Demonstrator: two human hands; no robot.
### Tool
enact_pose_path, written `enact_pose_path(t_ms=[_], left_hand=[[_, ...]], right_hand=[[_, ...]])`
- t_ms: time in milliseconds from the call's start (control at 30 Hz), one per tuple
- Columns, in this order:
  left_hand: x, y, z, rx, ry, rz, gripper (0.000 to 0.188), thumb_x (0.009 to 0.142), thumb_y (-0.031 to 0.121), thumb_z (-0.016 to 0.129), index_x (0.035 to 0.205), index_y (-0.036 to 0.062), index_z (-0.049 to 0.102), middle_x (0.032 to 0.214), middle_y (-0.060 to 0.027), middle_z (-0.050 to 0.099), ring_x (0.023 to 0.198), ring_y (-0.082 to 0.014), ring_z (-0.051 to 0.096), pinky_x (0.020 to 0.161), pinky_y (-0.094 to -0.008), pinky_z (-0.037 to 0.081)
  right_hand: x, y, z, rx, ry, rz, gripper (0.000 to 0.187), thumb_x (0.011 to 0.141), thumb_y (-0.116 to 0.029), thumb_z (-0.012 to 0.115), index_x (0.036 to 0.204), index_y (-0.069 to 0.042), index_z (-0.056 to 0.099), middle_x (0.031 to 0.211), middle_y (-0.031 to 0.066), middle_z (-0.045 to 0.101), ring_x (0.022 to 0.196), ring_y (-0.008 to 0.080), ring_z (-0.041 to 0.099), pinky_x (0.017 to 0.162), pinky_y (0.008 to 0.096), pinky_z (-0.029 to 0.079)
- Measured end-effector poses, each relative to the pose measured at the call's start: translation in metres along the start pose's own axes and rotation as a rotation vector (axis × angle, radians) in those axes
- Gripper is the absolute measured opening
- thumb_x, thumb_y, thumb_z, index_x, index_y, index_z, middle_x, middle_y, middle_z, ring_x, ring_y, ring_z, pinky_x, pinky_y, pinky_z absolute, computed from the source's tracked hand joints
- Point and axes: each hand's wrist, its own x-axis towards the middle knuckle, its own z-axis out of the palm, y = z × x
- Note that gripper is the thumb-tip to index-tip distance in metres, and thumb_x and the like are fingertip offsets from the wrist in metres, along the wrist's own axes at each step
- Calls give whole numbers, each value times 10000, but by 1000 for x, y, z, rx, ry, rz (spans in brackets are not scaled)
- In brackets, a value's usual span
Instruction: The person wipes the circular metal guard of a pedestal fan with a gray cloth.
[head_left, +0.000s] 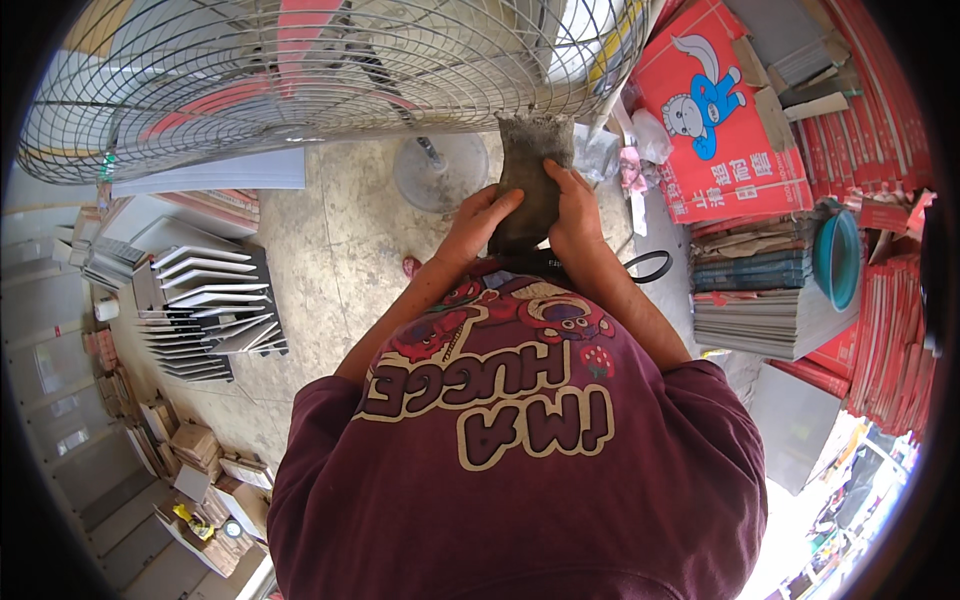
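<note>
A dark grey, dusty-looking cloth is spread between my two hands in front of my body, its ragged upper edge close to the fan's wire guard. My left hand grips it along its left side, thumb lying on top. On the right side, my right hand pinches it, with thumb and fingers near its upper part. The lower end of the cloth hangs toward my shirt, and the fingers beneath it are hidden. A black strap loop sticks out beside my right wrist.
A large fan guard fills the upper left, with a round grey base on the concrete floor. Left stands a rack of tile samples. To the right are stacked tiles, a teal basin and a red carton.
</note>
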Motion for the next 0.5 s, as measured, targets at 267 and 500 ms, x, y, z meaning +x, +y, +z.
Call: enact_pose_path(t_ms=[267, 500], left_hand=[[6, -10, 0, 34, -8, 22, 339, 881, 311, 602, 1011, -2, 589, 905, -16, 624, 801, -70, 558, 690, -218, 452], [3, -5, 1, -3, -38, 0, 333, 881, 284, 610, 1035, -9, 578, 932, -25, 626, 823, -76, 565, 709, -221, 459]], right_hand=[[8, 7, -7, 50, 61, 2, 188, 860, -142, 551, 1013, -34, 554, 948, 100, 613, 833, 222, 605, 732, 343, 502], [4, 6, -8, 33, 51, -27, 189, 860, -149, 559, 1013, -37, 554, 950, 97, 615, 844, 216, 608, 737, 328, 499]])
